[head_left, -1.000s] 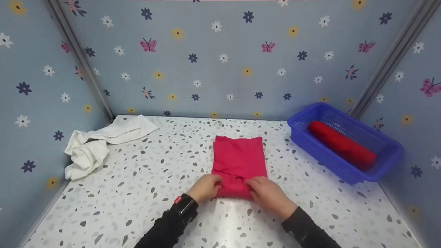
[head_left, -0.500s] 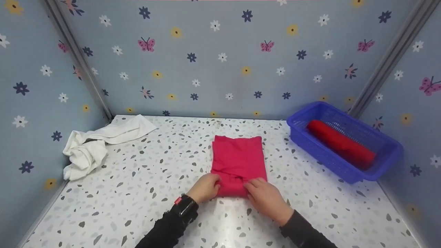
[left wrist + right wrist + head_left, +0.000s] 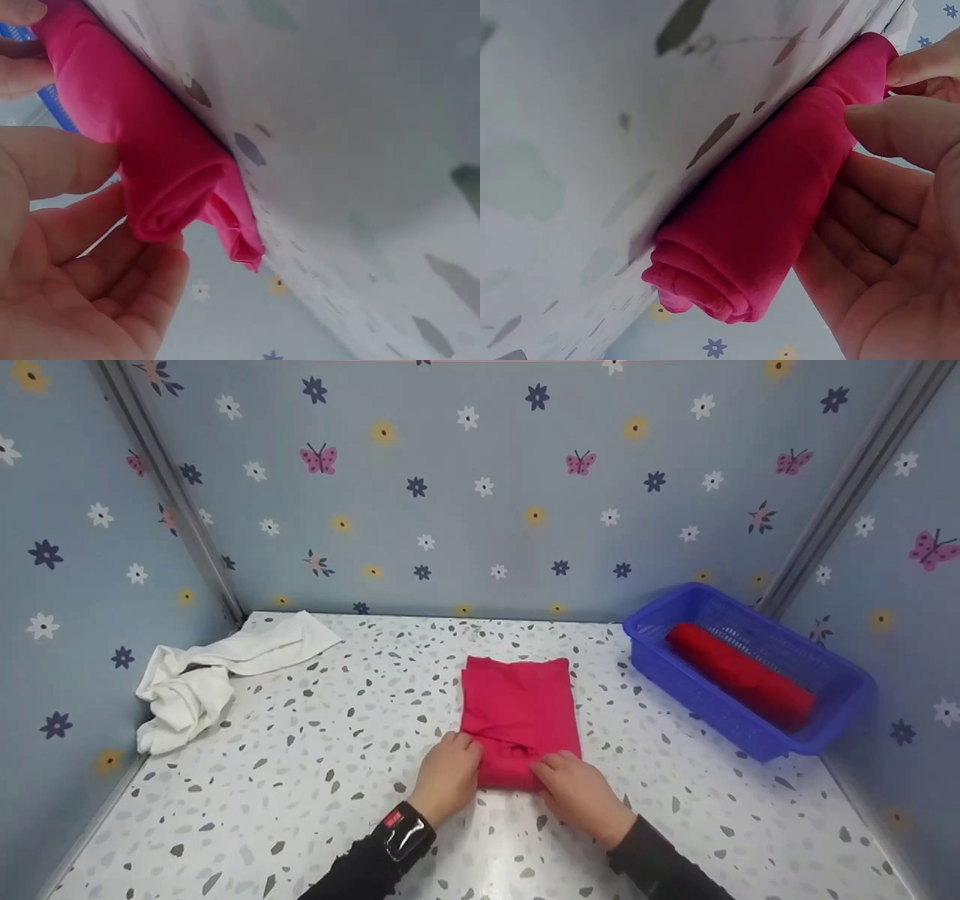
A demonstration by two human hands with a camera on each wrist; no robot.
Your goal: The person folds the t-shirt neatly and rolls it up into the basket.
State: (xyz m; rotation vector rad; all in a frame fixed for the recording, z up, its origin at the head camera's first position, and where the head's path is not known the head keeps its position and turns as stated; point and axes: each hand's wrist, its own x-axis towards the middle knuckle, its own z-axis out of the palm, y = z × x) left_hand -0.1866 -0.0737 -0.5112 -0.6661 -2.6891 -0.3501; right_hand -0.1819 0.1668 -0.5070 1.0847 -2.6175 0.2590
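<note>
A folded pink cloth (image 3: 517, 697) lies flat in the middle of the table, its near edge turned up into a thick roll. My left hand (image 3: 448, 774) grips the left end of that roll, thumb on the near side and fingers over the top. At the right part of the roll, my right hand (image 3: 581, 795) holds it between thumb and fingers. Spiral layers show at the end of the rolled cloth (image 3: 169, 199) in the left wrist view. In the right wrist view the roll (image 3: 757, 187) rests against the tabletop, with the thumb along its side.
To the right stands a blue plastic basket (image 3: 694, 697) with a rolled red cloth (image 3: 739, 675) inside. A crumpled white cloth (image 3: 187, 705) lies at the far left. Flower-patterned panels (image 3: 480, 495) enclose the back and sides of the speckled table (image 3: 337, 720).
My left hand has shifted slightly forward, its fingers now higher over the roll's left end. The right hand has moved a little inward to the left. The cloth looks nearly unchanged.
</note>
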